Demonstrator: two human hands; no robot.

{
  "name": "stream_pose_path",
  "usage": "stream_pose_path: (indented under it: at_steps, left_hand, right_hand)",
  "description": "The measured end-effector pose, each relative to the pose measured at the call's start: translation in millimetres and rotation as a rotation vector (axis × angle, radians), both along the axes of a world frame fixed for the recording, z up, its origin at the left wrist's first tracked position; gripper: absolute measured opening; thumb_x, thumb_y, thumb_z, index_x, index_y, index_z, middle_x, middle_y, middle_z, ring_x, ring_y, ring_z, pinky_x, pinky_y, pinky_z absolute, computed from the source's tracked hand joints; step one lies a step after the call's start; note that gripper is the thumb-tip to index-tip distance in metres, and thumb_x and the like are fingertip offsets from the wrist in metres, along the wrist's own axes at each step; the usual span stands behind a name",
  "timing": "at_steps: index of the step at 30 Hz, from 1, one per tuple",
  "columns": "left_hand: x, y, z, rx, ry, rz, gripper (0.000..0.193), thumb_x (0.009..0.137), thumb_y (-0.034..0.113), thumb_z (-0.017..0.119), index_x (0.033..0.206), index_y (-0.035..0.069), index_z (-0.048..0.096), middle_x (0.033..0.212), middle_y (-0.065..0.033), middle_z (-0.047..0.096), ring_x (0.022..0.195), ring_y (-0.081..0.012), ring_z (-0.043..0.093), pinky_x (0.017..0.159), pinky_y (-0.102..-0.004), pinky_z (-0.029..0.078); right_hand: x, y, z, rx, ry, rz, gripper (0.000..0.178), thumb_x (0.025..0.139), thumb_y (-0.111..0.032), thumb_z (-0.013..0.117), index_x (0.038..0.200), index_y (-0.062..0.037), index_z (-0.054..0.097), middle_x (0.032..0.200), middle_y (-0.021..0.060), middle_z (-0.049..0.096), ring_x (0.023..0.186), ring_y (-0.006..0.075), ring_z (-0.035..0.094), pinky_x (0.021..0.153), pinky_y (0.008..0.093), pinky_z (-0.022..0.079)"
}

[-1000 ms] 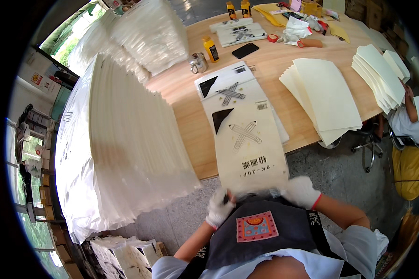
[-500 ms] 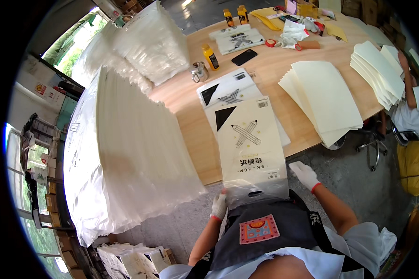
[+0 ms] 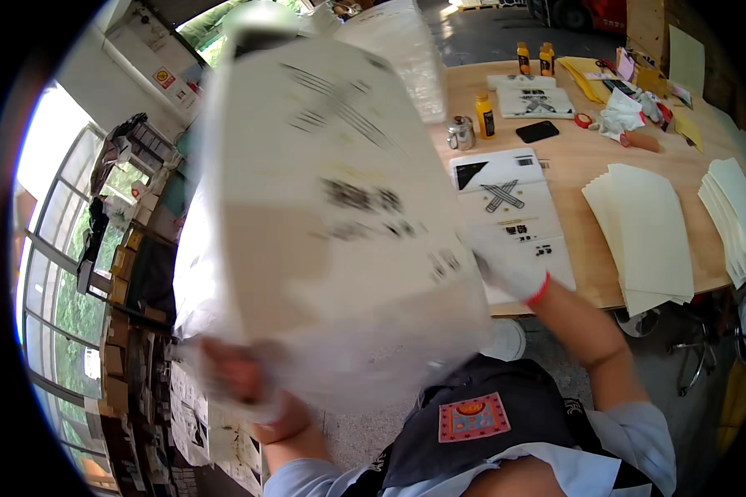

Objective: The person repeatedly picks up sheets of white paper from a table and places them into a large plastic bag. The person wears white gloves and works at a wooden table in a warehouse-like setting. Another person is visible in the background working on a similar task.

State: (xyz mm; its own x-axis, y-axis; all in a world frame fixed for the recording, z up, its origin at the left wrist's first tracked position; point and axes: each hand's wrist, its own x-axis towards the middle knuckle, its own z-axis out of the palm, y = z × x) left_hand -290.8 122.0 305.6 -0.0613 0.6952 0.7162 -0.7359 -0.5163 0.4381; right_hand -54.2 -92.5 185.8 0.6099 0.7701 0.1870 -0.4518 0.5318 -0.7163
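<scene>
A large packet of drawing paper (image 3: 307, 257), cream sheets in a clear printed plastic bag, is lifted close in front of me, tilted and blurred by motion. My left hand (image 3: 240, 377), in a glove with bare fingertips showing, grips its lower left corner. At the packet's right edge is my gloved right hand (image 3: 510, 269), its fingers smeared and partly hidden, so I cannot tell whether they hold the edge. Beyond that hand, flat printed plastic bags (image 3: 514, 199) lie on the wooden table (image 3: 568, 282).
Fanned stacks of cream paper (image 3: 642, 232) lie to the right. Farther back are a dark phone (image 3: 537, 131), a metal jar (image 3: 461, 132) and yellow bottles (image 3: 485, 116). A tall wrapped pile (image 3: 195, 273) stands at left, mostly behind the packet. Printed packets (image 3: 191, 422) sit low at left.
The packet has left the table's front edge and swung up to the left. My left hand has risen with it, while my right hand has moved forward to its right edge. The view has turned left.
</scene>
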Motion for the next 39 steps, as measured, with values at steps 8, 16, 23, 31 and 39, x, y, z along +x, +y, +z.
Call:
stream_pose_path:
  at_steps: [8,16,23,31,39]
  left_hand:
    - [-8.4,153.3,77.4,0.176,0.909,0.580,0.036,0.089,0.009,0.048,0.123,-0.002,0.052,0.104,-0.0100,0.059,0.091,-0.0162,0.056,0.080,-0.0278,0.046]
    - [-20.0,134.3,-226.5,-0.301,0.712,0.442,0.061,0.097,0.039,0.041,0.141,-0.002,0.028,0.143,-0.0245,0.031,0.130,-0.0326,0.037,0.107,-0.0384,0.034]
    - [97.9,-89.6,-322.6,0.584,1.497,-0.350,0.017,0.082,0.008,0.057,0.098,0.006,0.059,0.091,-0.0122,0.060,0.088,-0.0321,0.056,0.077,-0.0402,0.045]
    - [251.8,-159.4,-313.4,1.065,1.655,-0.404,0.013,0.077,0.027,0.064,0.085,0.017,0.067,0.092,-0.0115,0.061,0.090,-0.0312,0.057,0.076,-0.0433,0.046]
    - [284.0,-143.2,-325.6,1.017,1.665,-0.672,0.022,0.079,0.033,0.060,0.081,0.013,0.068,0.089,-0.0133,0.065,0.085,-0.0299,0.061,0.075,-0.0389,0.047]
  right_hand:
    - [20.2,115.8,145.8,-0.282,-0.692,-0.048,0.046,0.086,-0.047,0.059,0.071,-0.0039,0.056,0.057,0.0050,0.056,0.042,0.0126,0.051,0.043,0.0236,0.041]
    - [12.6,72.6,64.5,-0.268,-0.378,0.067,0.046,0.093,-0.046,0.047,0.073,-0.0065,0.059,0.057,0.0029,0.056,0.045,0.0104,0.051,0.044,0.0232,0.039]
    - [-55.6,-45.4,-128.4,-0.706,0.098,0.086,0.033,0.092,-0.034,0.053,0.075,-0.0063,0.057,0.062,0.0054,0.057,0.043,0.0095,0.049,0.038,0.0222,0.037]
    - [-101.0,-133.2,-167.5,-0.867,0.368,-0.252,0.028,0.090,-0.031,0.052,0.083,-0.0043,0.059,0.071,0.0071,0.061,0.055,0.0130,0.056,0.051,0.0247,0.047]
    - [-98.0,-144.4,-188.2,-0.750,0.296,-0.398,0.030,0.092,-0.032,0.050,0.086,-0.0039,0.058,0.073,0.0062,0.061,0.059,0.0148,0.059,0.055,0.0272,0.048]
